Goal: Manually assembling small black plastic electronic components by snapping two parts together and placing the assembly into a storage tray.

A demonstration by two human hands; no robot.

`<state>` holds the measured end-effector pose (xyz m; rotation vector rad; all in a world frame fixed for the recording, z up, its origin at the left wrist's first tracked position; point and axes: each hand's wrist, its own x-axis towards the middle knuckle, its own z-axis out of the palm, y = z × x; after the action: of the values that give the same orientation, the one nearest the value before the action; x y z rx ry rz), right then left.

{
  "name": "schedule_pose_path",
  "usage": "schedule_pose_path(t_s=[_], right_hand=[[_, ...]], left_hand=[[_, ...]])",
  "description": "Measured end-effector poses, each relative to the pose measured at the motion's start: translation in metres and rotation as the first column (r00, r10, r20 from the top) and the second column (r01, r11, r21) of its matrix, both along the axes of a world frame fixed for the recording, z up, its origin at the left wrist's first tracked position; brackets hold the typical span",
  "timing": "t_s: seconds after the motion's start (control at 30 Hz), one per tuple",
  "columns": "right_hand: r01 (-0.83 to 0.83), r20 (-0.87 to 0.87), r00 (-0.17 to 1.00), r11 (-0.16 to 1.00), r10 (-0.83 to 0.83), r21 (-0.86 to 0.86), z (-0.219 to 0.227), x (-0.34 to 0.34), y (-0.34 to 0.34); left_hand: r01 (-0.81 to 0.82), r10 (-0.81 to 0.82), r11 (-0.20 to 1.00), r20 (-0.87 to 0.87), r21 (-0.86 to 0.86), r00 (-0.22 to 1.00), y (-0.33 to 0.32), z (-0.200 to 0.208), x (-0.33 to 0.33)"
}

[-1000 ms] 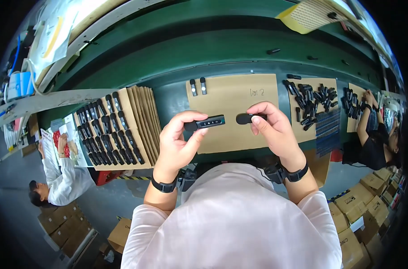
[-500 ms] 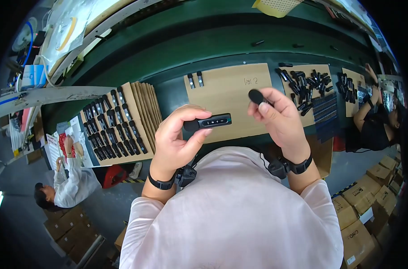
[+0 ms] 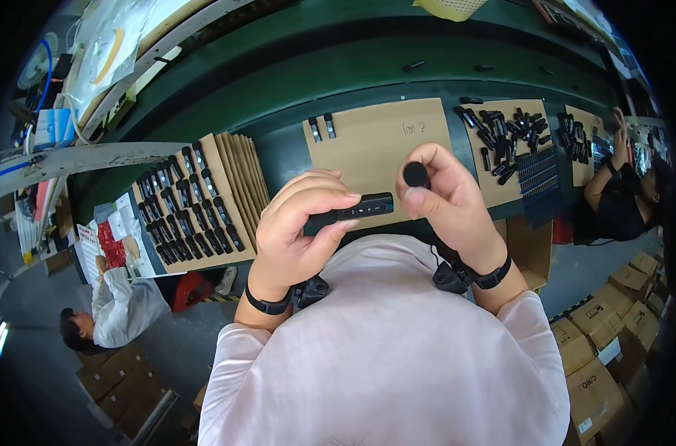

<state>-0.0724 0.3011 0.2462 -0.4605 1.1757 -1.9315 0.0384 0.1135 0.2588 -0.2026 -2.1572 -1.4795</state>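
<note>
Cardboard sheet point(image 3: 379, 145): on the bench point(image 3: 278, 89), centre, ahead of the person; two sticks point(image 3: 321, 128) lie side by side at its far left corner.
Left hand point(image 3: 297, 227) and right hand point(image 3: 445, 197): over the sheet's near edge; the left holds a bar point(image 3: 360, 209) crosswise, the right a cap point(image 3: 416, 175), just right of the bar's end and slightly beyond it.
Stacked sheets point(image 3: 237, 175): left of centre; rows of sticks point(image 3: 185, 204) lie on the top one.
Loose pile of sticks point(image 3: 505, 134): on a sheet to the right.
Boxes point(image 3: 613, 342): on the floor, lower right.
</note>
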Motion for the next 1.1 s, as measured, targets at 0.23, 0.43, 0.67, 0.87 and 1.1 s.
schedule_pose_path(t_s=[0.23,0.43,0.67,0.87,1.1], right_hand=[[0.051,-0.253,0.967,0.996,-0.032,0.069,0.01,0.008,-0.006],[0.258,-0.786,0.582,0.964,-0.208,-0.064,-0.001,0.005,-0.007],[0.323,-0.805,0.586,0.938,-0.093,0.126,-0.023,0.004,0.0],[0.313,-0.654,0.756,0.863,0.027,0.396,-0.065,0.003,0.023],[0.3,-0.685,0.716,0.826,0.136,0.478,-0.079,-0.008,0.04]], left_hand=[[0.014,-0.015,0.999,0.032,0.036,0.999,0.006,0.0,-0.001],[-0.013,-0.067,0.953,0.255,0.301,0.965,-0.007,-0.019,0.006],[-0.196,-0.028,0.878,0.457,0.437,0.889,-0.015,-0.039,-0.017],[-0.265,0.16,0.958,0.563,0.109,0.811,-0.057,-0.123,-0.072],[-0.176,0.274,0.96,0.62,-0.216,0.735,-0.072,-0.211,-0.121]])
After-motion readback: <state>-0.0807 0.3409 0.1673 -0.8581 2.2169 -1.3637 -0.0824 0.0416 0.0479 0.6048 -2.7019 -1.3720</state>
